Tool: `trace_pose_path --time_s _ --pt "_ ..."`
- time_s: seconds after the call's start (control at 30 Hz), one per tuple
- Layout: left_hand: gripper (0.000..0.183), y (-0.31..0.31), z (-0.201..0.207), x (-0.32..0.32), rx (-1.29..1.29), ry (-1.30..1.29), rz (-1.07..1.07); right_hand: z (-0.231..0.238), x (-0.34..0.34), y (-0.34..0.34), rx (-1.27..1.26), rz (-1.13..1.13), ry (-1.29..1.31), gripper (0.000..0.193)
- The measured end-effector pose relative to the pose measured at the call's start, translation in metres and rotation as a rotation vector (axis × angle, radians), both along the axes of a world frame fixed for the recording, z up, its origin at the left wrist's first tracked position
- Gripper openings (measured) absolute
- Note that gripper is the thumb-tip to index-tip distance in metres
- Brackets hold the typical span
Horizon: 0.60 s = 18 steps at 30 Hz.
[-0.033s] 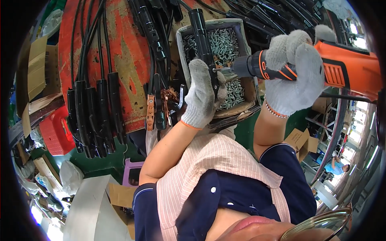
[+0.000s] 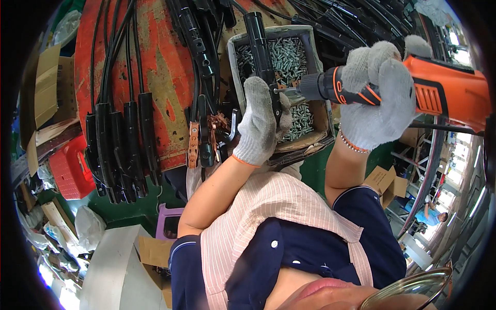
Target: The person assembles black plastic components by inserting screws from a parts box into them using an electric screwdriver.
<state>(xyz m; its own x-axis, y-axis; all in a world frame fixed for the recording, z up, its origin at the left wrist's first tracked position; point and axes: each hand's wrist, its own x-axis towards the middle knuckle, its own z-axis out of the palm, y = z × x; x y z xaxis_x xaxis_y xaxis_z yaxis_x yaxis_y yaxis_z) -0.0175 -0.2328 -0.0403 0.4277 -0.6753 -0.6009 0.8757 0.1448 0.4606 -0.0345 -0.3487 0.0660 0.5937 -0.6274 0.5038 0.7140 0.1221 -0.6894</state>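
My gloved left hand [image 2: 257, 121] is wrapped round a black welding electrode holder [image 2: 260, 46], its tubular handle pointing away from me over a box of screws. The thumb lies along the near side, while the other fingers are partly hidden behind the handle. In my gloved right hand [image 2: 380, 95] is an orange and black electric screwdriver [image 2: 439, 85], held sideways. Its thin bit [image 2: 289, 90] points left and meets the side of the handle beside my left thumb. Any screw at the tip is too small to make out.
The open box [image 2: 321, 111] of small silvery screws [image 2: 287, 57] sits under my hands. Black cabled handles [image 2: 147, 132] hang over the near edge of the red, worn table [image 2: 163, 67]. Copper jaws [image 2: 193, 144] lie left of my wrist. A red plastic crate [image 2: 72, 168] stands far left.
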Motion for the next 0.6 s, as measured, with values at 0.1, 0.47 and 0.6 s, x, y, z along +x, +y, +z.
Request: trace_pose_path --time_s 0.1,0.47,0.6 --pt "0.072 0.003 0.001 0.002 -0.038 0.024 -0.028 0.001 0.002 -0.01 -0.265 -0.055 0.087 0.046" --pt "0.077 0.004 0.001 0.007 -0.159 -0.022 -0.021 0.003 0.006 0.001 -0.03 -0.016 0.037 0.04" --pt "0.063 0.017 0.03 0.01 -0.106 0.049 -0.034 0.001 -0.028 -0.023 -0.671 -0.523 0.394 0.034"
